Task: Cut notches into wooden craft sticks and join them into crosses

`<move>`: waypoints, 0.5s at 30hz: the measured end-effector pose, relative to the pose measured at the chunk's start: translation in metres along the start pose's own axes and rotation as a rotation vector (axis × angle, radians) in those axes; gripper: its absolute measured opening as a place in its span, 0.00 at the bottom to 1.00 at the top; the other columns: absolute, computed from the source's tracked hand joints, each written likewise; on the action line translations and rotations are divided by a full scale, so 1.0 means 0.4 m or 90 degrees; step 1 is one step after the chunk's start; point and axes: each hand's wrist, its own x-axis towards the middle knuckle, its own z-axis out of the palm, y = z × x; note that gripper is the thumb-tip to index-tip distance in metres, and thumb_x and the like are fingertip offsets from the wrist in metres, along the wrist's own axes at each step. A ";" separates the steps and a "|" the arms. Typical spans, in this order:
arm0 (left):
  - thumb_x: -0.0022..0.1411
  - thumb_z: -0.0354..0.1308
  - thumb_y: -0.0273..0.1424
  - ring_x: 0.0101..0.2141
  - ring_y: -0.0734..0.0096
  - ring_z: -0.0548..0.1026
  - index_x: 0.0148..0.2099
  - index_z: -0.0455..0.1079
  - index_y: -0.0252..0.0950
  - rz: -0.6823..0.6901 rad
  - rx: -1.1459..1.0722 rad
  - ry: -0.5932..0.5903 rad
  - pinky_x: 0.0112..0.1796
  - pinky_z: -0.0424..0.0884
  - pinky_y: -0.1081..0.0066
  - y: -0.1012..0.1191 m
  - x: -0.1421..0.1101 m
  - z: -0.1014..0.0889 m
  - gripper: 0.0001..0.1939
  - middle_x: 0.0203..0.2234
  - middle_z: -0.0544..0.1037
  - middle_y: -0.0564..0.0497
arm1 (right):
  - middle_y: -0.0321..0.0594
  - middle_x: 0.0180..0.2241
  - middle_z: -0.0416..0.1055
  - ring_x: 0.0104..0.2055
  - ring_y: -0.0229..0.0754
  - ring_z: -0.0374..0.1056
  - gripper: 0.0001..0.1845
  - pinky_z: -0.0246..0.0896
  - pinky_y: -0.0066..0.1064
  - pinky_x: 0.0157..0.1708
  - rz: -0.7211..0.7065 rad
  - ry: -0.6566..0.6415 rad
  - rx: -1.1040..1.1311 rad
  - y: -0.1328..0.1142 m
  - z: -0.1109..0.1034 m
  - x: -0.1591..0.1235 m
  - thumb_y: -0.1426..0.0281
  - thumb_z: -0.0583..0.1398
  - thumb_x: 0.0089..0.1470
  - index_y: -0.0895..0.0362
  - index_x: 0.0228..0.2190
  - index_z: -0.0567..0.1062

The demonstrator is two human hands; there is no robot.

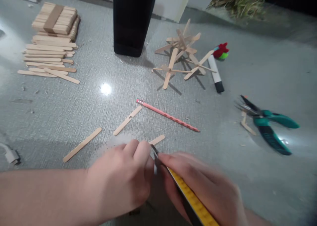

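My left hand (123,176) is closed, pressing a wooden craft stick (158,140) whose far end pokes out past the fingers; the rest of it is hidden. In my right hand (205,186) is a yellow and black utility knife (190,193), gripped along its handle. The knife's blade (154,149) meets the stick right beside my left fingers. Just beyond lies a notched craft stick (127,120), and left of my hand is a plain one (83,144). A pink pencil (168,115) lies slantwise past both hands.
At upper left are loose craft sticks (49,56) and banded bundles (55,18). A black phone-like slab (131,21) stands at the back. Interlocked stick shapes (180,54), a white marker (216,72) and green-handled pliers (269,125) sit to the right. A white cable plug (11,155) is at left.
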 end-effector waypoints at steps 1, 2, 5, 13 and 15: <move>0.59 0.52 0.23 0.24 0.66 0.69 0.34 0.66 0.37 0.013 0.001 -0.015 0.20 0.67 0.67 -0.001 0.001 -0.003 0.05 0.28 0.72 0.51 | 0.31 0.24 0.75 0.28 0.40 0.76 0.16 0.71 0.29 0.26 0.010 0.005 -0.017 -0.002 0.000 -0.002 0.79 0.55 0.62 0.49 0.46 0.71; 0.60 0.52 0.23 0.24 0.66 0.69 0.35 0.66 0.36 0.024 0.008 -0.024 0.20 0.66 0.68 -0.002 0.003 -0.007 0.04 0.28 0.72 0.51 | 0.32 0.25 0.75 0.27 0.39 0.76 0.15 0.71 0.29 0.26 0.018 0.006 -0.032 -0.005 0.000 -0.003 0.79 0.55 0.61 0.49 0.46 0.71; 0.61 0.52 0.23 0.24 0.66 0.69 0.34 0.66 0.36 0.039 0.053 -0.016 0.19 0.64 0.68 -0.003 0.006 -0.016 0.05 0.27 0.72 0.50 | 0.33 0.26 0.76 0.26 0.40 0.75 0.13 0.71 0.30 0.25 0.025 0.005 -0.045 -0.013 0.002 -0.002 0.78 0.56 0.61 0.48 0.43 0.71; 0.59 0.54 0.22 0.23 0.64 0.71 0.34 0.68 0.34 0.047 0.051 0.007 0.18 0.66 0.66 -0.009 0.003 -0.011 0.04 0.27 0.72 0.49 | 0.31 0.25 0.77 0.25 0.42 0.76 0.18 0.72 0.31 0.24 -0.001 0.023 -0.036 -0.005 0.002 -0.001 0.79 0.55 0.60 0.46 0.46 0.71; 0.60 0.55 0.22 0.23 0.65 0.70 0.34 0.69 0.34 0.058 0.059 0.019 0.18 0.66 0.66 -0.011 0.002 -0.011 0.04 0.26 0.72 0.50 | 0.32 0.27 0.79 0.26 0.44 0.78 0.21 0.76 0.33 0.27 -0.015 0.039 -0.043 0.010 -0.004 -0.009 0.79 0.57 0.59 0.45 0.49 0.70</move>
